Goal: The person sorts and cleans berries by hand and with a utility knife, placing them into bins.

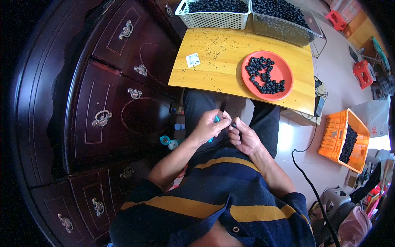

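Both my hands meet above my lap, just below the near edge of the yellow table point(214, 76). My left hand point(210, 125) is closed around a tool with a teal handle point(216, 119), its dark, narrow blade-like end pointing up. Between the thumb and fingers of my right hand point(247, 138) is a small black round piece point(233, 124), close to the left fingertips. On the table, a red plate point(289, 78) holds many similar black pieces point(263, 76), some with a hole in the middle.
At the table's back stand a white perforated basket point(218, 20) and a clear bin point(279, 33), both heaped with black pieces. Dark crumbs and a white printed square point(192, 60) lie on the tabletop. An orange crate point(329, 136) is right, a dark drawer cabinet point(103, 94) left; a black cable point(308, 181) crosses the floor.
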Tool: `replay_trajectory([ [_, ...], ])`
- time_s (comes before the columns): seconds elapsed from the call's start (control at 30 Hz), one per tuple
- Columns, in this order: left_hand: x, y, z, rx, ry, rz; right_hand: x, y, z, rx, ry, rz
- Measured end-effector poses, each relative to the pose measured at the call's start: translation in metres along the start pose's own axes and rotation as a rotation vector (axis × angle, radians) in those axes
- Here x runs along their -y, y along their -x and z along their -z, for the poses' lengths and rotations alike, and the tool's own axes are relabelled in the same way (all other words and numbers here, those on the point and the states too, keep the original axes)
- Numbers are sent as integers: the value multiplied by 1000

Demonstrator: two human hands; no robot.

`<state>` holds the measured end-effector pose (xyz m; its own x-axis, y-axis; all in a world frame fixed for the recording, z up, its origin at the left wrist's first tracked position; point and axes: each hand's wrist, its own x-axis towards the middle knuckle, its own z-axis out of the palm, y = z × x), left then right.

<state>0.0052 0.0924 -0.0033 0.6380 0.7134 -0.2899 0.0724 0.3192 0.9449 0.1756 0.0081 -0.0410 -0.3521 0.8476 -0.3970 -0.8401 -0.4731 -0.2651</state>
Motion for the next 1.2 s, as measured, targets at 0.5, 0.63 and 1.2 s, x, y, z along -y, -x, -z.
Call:
replay_trajectory([
  [0.5,4,-3,-5,2,-145,-139,0,0,1,-28,-49,-51],
  [0.63,2,-4,-5,6,-122,-52,0,-1,10,64,-220,-151],
  [1.2,-31,-20,-17,-63,-848,-339,5,-5,10,-107,-166,-91],
])
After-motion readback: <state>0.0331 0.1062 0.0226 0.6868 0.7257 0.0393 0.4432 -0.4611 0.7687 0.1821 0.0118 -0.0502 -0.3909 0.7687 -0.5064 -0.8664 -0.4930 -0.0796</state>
